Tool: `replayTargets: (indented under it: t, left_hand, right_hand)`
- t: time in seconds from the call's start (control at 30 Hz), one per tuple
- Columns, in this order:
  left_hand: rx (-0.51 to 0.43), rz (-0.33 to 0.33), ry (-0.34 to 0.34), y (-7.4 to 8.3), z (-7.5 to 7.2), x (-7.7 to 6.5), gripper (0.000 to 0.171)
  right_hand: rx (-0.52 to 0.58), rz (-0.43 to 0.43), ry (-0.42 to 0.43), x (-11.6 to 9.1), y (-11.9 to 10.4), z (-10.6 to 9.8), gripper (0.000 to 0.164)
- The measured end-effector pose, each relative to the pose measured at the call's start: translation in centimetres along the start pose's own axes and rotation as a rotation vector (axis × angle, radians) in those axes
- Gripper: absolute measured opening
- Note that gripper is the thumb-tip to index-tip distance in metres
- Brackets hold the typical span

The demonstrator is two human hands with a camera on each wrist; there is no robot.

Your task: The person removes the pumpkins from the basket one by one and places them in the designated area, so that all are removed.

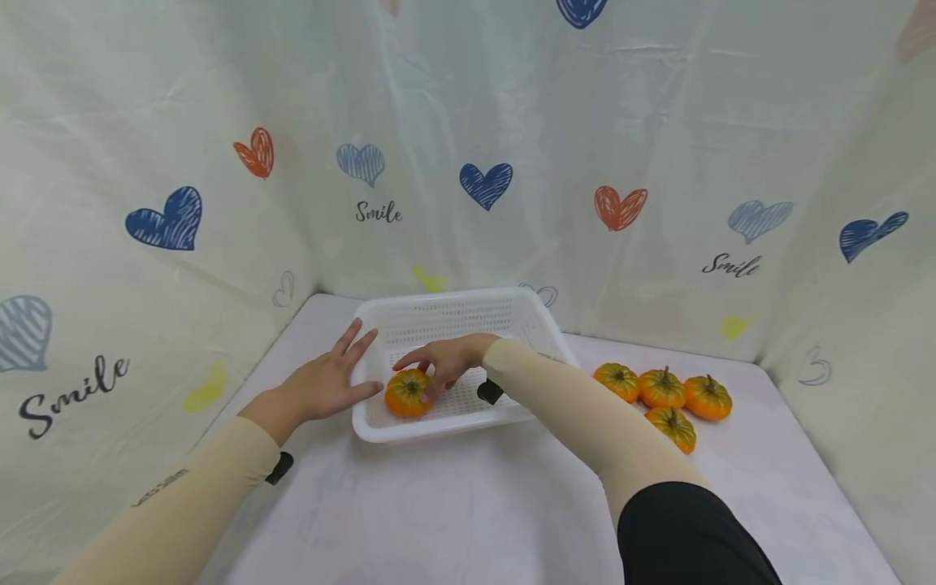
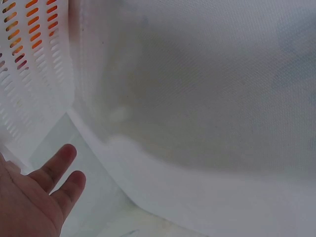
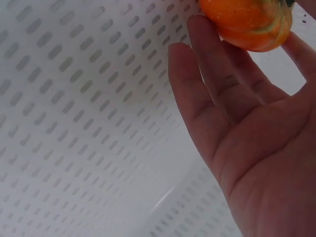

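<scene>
A small orange and green pumpkin (image 1: 406,395) is in the left part of a white plastic basket (image 1: 468,422) with slotted walls. My right hand (image 1: 448,361) reaches into the basket and holds this pumpkin, fingers and thumb around its sides. In the right wrist view the pumpkin (image 3: 247,24) shows between the fingertips, its upper part cut off by the frame. At the basket's left rim is my left hand (image 1: 322,386), fingers spread and holding nothing. The left wrist view shows two fingers of the left hand (image 2: 37,197) beside the slotted basket wall (image 2: 37,64).
Several more pumpkins (image 1: 661,390) sit close together on the white-covered table (image 1: 468,512), right of the basket and beyond my right forearm. A pale curtain (image 1: 541,114) printed with hearts and words stands behind the table and along both sides.
</scene>
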State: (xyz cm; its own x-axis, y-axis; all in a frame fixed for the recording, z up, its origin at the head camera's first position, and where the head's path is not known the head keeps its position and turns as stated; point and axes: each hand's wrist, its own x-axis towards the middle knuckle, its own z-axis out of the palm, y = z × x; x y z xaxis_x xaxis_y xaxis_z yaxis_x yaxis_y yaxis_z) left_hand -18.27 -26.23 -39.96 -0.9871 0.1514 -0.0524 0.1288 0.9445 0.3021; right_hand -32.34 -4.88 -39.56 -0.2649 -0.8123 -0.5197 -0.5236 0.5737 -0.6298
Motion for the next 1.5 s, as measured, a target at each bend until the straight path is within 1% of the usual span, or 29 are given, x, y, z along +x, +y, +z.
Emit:
replayTargets:
  t: [0.1, 0.23, 0.43, 0.63, 0.83, 1.0, 1.23, 1.5]
  left_hand:
    - [-0.002, 0.003, 0.003, 0.0, 0.0, -0.1, 0.085]
    - [0.001, 0.003, 0.006, -0.1, 0.1, 0.0, 0.085]
    - [0.009, 0.000, 0.006, -0.1, 0.2, 0.0, 0.087]
    - [0.000, 0.001, 0.004, 0.1, 0.2, 0.0, 0.087]
    - [0.004, -0.009, -0.005, 0.1, 0.2, 0.1, 0.087]
    - [-0.003, -0.020, -0.017, -0.1, 0.2, 0.1, 0.087]
    - [0.004, -0.008, -0.020, -0.1, 0.1, 0.0, 0.087]
    - [0.008, 0.005, -0.007, 0.0, 0.1, -0.1, 0.087]
  right_hand:
    - [0.023, -0.007, -0.006, 0.1, -0.1, 0.1, 0.080]
    - [0.036, -0.009, -0.015, 0.3, -0.2, 0.3, 0.079]
    - [0.019, -0.004, -0.004, 0.2, -0.3, 0.4, 0.077]
    - [-0.024, -0.002, 0.023, -0.1, -0.3, 0.1, 0.076]
    - [-0.006, 0.005, 0.063, -0.6, 0.1, -0.4, 0.076]
    - [0.020, 0.007, 0.119, -1.6, 0.5, -1.1, 0.074]
    - [0.038, -0.003, 0.196, -4.0, 0.6, -2.1, 0.075]
    - [-0.020, -0.047, 0.260, -6.5, 0.8, -2.8, 0.074]
